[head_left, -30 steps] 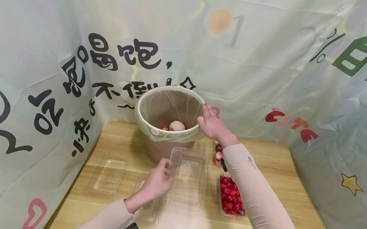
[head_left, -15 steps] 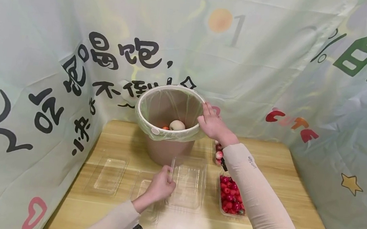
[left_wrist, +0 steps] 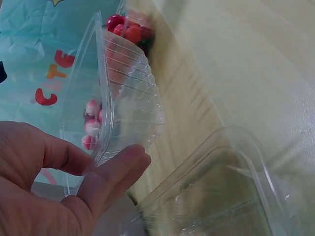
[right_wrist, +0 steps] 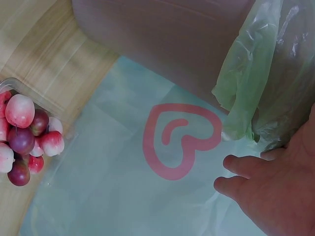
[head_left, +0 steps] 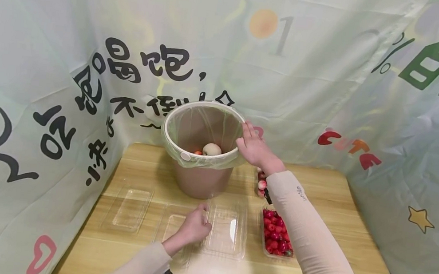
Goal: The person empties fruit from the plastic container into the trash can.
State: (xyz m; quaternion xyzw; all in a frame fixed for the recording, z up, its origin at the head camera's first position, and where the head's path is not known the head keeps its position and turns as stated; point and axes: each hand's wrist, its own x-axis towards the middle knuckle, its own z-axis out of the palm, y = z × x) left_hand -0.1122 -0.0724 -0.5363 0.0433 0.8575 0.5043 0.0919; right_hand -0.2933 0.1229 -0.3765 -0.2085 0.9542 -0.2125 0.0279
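Observation:
My left hand (head_left: 195,226) pinches the left rim of a clear plastic fruit box (left_wrist: 130,88) between thumb and fingers. The box is low over the wooden table, and I cannot tell whether its base touches. A second clear plastic box (left_wrist: 231,142) sits beside that hand, partly behind it in the head view. My right hand (head_left: 256,147) rests at the right rim of a brownish bin (head_left: 200,182), with its fingers extended. A green liner bag (right_wrist: 248,73) covers the rim. Inside the bin lie a pale round fruit (head_left: 212,149) and an orange-red one (head_left: 198,152).
Right of the boxes stands a clear box of red fruits (head_left: 275,234). Another box of pink-and-white and dark round fruits (right_wrist: 22,132) is partly hidden by the right arm. A third clear box (head_left: 129,210) lies at the left. Printed cloth walls (head_left: 304,97) enclose the table.
The left hand has moved down and slightly right, toward the viewer, lowering the clear fruit box from in front of the bin. The right hand has stayed at the bin rim.

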